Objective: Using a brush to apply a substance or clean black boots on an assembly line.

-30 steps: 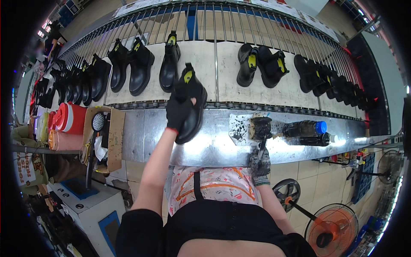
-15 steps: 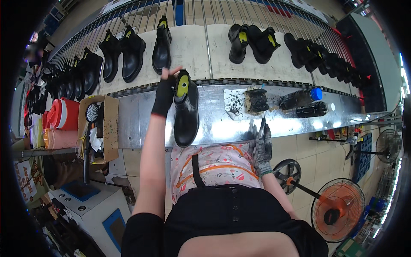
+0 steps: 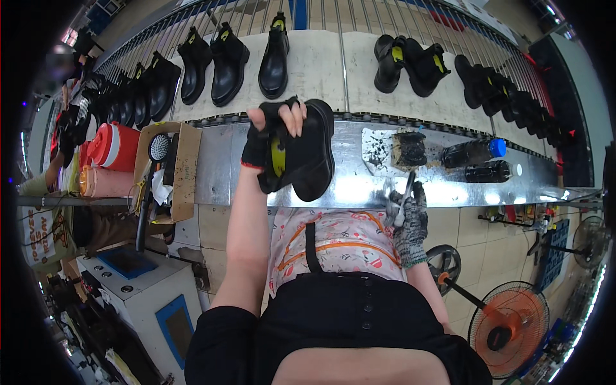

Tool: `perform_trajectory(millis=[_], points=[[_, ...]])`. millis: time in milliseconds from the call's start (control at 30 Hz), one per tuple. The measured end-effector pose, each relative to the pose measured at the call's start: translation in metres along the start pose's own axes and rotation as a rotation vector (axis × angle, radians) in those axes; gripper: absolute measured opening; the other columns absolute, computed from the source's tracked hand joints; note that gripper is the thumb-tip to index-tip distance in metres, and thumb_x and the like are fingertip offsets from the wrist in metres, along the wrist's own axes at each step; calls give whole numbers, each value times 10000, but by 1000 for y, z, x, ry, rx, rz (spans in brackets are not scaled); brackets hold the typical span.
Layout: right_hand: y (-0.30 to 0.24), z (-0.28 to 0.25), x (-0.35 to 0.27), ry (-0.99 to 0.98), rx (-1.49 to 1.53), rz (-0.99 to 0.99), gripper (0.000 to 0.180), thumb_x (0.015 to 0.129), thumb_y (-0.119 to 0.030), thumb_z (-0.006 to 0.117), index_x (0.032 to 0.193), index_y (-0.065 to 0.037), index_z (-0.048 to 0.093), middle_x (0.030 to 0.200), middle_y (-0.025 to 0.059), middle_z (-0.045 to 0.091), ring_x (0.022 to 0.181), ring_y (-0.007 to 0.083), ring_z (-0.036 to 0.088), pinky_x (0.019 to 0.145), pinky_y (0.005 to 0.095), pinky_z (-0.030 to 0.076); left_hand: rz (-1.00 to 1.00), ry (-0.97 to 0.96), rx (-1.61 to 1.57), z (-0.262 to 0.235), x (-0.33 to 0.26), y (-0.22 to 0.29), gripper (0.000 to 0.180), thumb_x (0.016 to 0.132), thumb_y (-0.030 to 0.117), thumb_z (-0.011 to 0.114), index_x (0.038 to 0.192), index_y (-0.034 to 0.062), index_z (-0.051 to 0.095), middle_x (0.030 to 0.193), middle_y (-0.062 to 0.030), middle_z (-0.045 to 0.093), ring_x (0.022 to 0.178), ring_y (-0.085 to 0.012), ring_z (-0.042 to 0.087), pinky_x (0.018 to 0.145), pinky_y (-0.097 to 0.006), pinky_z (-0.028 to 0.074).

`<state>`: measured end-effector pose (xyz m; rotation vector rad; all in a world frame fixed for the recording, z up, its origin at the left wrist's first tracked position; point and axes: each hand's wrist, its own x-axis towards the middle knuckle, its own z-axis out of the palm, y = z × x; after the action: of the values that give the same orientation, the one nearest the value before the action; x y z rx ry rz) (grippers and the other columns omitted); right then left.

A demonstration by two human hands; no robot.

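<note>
My left hand (image 3: 274, 122), in a black fingerless glove, grips a black ankle boot (image 3: 314, 151) by its upper. The boot is tipped on its side above the metal ledge (image 3: 224, 157), its dark sole edge to the right and yellow-green lining facing my wrist. Lower right, my right hand (image 3: 412, 228) wears a grey knit glove with dark stains. Its fingers close round a slim stick-like tool (image 3: 409, 185); the tool's exact kind is unclear. Beyond that hand, a black-smeared block (image 3: 409, 149) lies on a stained white sheet (image 3: 376, 147).
Two dark bottles, one blue-capped (image 3: 471, 153) and one white-capped (image 3: 486, 172), lie to the right. Black boots (image 3: 230, 67) line the pale conveyor (image 3: 321, 64). Left are a cardboard box (image 3: 188, 160) with a brush and a red jug (image 3: 117, 144). A co-worker's arm (image 3: 46, 183) shows far left.
My left hand has turned the boot from toe-down onto its side and raised it. The tool in my right hand now shows more clearly. The view has shifted.
</note>
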<state>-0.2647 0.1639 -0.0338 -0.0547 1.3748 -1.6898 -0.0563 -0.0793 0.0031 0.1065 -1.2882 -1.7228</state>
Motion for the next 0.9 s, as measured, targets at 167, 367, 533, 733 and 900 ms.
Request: perform_trajectory(millis=[167, 367, 533, 733, 900], points=[[-24, 6, -17, -186, -153, 96, 314, 907, -113, 520, 1211, -64, 463, 930, 167, 619, 561, 149, 570, 435, 248, 487, 54, -230, 56, 4, -7, 8, 776, 767, 783, 329, 525, 64, 496, 568, -33, 509, 669, -169, 464, 859, -311, 322], [-93, 44, -20, -545, -615, -115, 262, 843, -122, 604, 1075, -1, 612, 957, 107, 659, 760, 172, 636, 617, 293, 514, -11, -394, 95, 27, 0, 17, 771, 717, 805, 421, 492, 75, 530, 545, -40, 540, 676, -187, 473, 737, -305, 376], [-123, 78, -31, -842, -1424, -915, 306, 798, -303, 655, 1062, -150, 678, 1005, 114, 660, 898, 277, 622, 791, 359, 492, -62, -435, 123, 29, 1, 15, 776, 690, 850, 362, 488, 122, 540, 568, 2, 577, 702, -181, 498, 963, -379, 273], [-116, 79, -30, -842, -1435, -998, 501, 700, -512, 650, 1063, -166, 671, 928, 96, 623, 846, 295, 581, 711, 391, 461, -84, -427, 124, 29, 1, 16, 784, 663, 865, 370, 476, 123, 540, 551, 2, 569, 690, -181, 493, 950, -377, 276], [-114, 81, -29, -844, -1427, -1017, 514, 682, -512, 667, 1063, -167, 669, 931, 89, 624, 849, 292, 584, 720, 394, 465, -83, -408, 112, 28, 0, 15, 792, 653, 874, 362, 478, 124, 544, 556, 1, 572, 690, -179, 490, 948, -381, 273]])
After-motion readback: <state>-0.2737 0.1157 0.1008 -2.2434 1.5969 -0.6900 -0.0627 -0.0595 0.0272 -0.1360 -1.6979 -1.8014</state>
